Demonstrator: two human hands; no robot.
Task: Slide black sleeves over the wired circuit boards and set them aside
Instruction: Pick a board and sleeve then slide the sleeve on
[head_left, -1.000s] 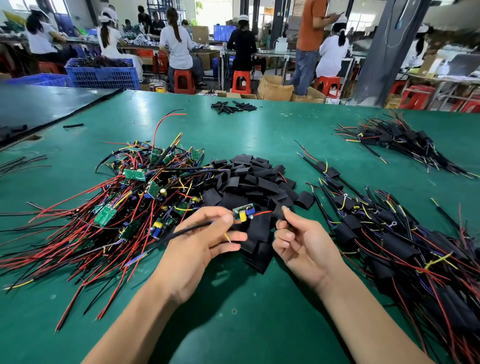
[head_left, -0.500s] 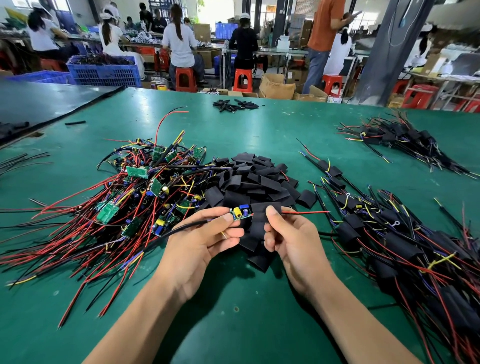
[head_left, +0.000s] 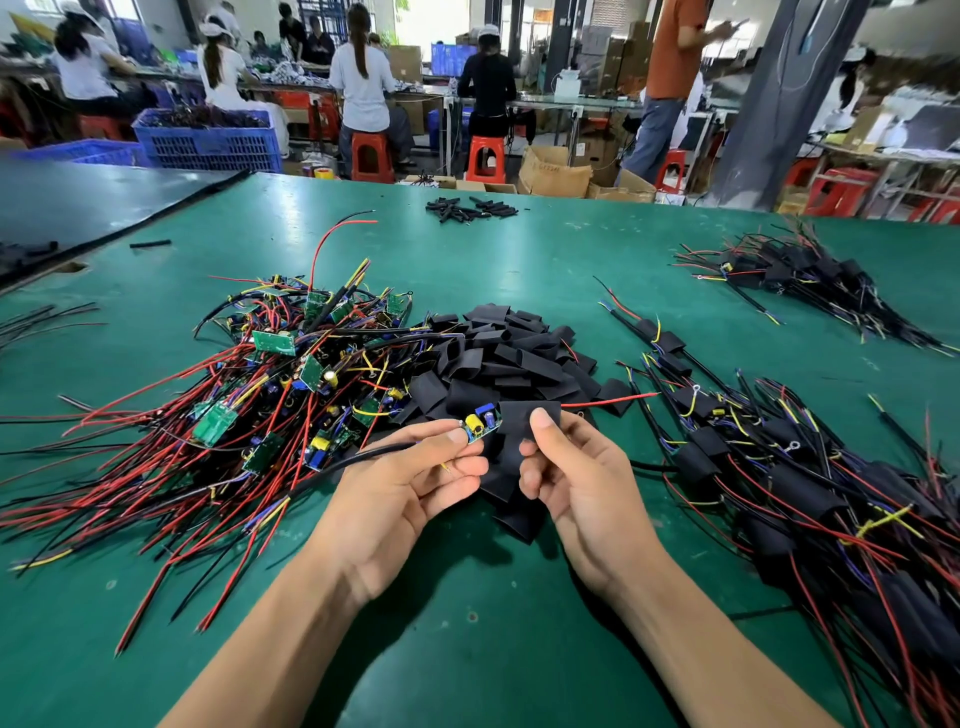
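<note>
My left hand pinches a small circuit board with yellow and blue parts, its black cable trailing off to the left. My right hand grips a black sleeve that covers the board's right end; a red wire sticks out of the sleeve to the right. Behind the hands lies a heap of loose black sleeves. To the left sits a tangle of bare wired boards. On the right lies a pile of sleeved boards.
The green table carries another bundle of sleeved boards at far right and a few black tubes near the far edge. A black-topped table adjoins on the left. People work at benches beyond, with blue crates and red stools.
My right hand has picked up a sleeve and drawn it onto the board's right end; the red wire has come out through the sleeve. The left hand has held the board nearly still.
</note>
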